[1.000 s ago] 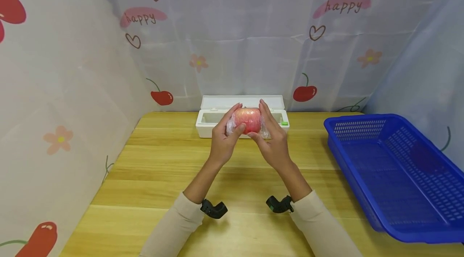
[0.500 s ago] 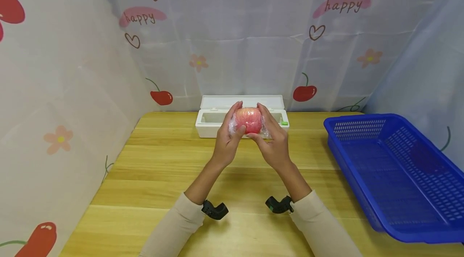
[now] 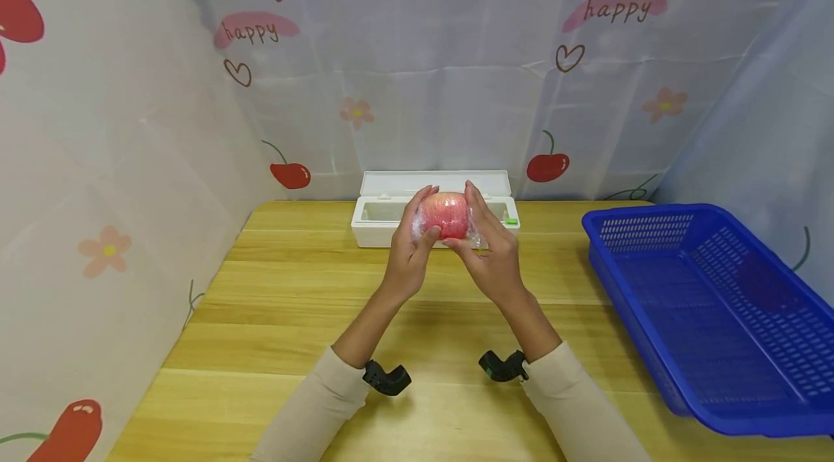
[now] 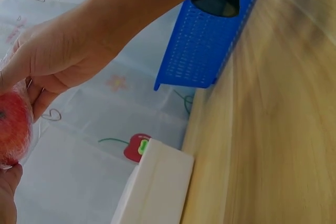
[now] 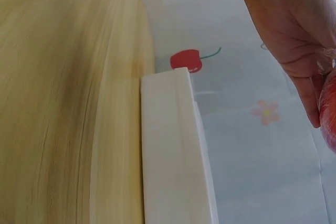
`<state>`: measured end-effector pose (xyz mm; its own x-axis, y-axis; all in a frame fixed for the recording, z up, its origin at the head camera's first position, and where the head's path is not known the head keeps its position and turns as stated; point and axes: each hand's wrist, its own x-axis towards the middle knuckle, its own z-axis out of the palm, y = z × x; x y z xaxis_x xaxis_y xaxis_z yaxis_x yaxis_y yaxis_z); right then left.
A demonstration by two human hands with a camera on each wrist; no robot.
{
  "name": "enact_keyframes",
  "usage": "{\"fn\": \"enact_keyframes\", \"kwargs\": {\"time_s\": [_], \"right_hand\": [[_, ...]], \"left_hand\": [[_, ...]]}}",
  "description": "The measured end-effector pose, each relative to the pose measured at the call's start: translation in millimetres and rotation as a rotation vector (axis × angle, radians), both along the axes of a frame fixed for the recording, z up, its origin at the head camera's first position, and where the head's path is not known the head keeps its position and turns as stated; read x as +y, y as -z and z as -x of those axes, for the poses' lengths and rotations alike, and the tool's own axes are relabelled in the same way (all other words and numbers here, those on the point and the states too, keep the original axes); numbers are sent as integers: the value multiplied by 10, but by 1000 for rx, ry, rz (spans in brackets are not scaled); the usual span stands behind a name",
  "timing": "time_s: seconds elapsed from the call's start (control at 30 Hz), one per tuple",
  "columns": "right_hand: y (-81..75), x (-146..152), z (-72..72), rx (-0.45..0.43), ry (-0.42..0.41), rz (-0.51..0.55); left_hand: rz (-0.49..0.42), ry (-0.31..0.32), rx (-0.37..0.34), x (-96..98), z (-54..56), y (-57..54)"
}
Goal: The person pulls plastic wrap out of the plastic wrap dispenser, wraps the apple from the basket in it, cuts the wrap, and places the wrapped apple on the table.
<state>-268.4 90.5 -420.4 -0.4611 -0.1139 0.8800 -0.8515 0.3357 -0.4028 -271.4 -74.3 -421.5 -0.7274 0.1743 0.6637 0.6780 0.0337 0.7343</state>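
Observation:
A red apple (image 3: 446,214) wrapped in clear cling film (image 3: 474,236) is held up in front of the white box, between both hands. My left hand (image 3: 405,252) grips its left side, thumb across the front. On the other side my right hand (image 3: 496,255) holds the apple, fingers behind and thumb below. Loose film bunches at the fruit's two sides. In the left wrist view the right hand (image 4: 63,51) curls around the apple (image 4: 13,127). The right wrist view has the left hand (image 5: 299,30) against the apple (image 5: 329,111), cut off by the frame edge.
A long white box (image 3: 378,236) with its lid raised (image 3: 433,181) stands at the table's back edge, a green piece (image 3: 511,221) at its right end. To the right is a blue plastic basket (image 3: 658,346) on the wooden table (image 3: 274,303). Printed curtains enclose three sides.
The left hand and the apple have shifted slightly to the right, and the apple has turned a little. The right hand keeps nearly the same place.

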Motion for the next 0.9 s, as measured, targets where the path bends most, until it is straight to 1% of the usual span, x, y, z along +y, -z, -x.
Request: {"fn": "enact_keyframes", "kwargs": {"time_s": [0.13,0.23,0.37,0.47,0.53,0.73,0.77,0.8,0.9], "right_hand": [[-9,-8,-5,7,7,-17],[-1,-25,-8,18,16,-26],[20,-40,-2,36,20,-29],[31,-41,2,51,21,-27],[35,-40,1,57,30,-32],[36,-34,6,67,66,-57],[32,-31,8,63,65,-56],[29,-30,12,61,61,-50],[14,-15,17,53,36,-22]], "left_hand": [[-33,29,-54,7,-27,-23],[-43,29,-78,14,-94,-91],[-42,17,-76,29,-212,-232],[-35,0,-68,43,-253,-285],[-24,-13,-65,51,-251,-280],[9,-59,-93,46,-97,-100],[8,-62,-99,41,-69,-64],[5,-63,-101,35,-61,-52],[-18,-47,-117,28,-53,-44]]}}
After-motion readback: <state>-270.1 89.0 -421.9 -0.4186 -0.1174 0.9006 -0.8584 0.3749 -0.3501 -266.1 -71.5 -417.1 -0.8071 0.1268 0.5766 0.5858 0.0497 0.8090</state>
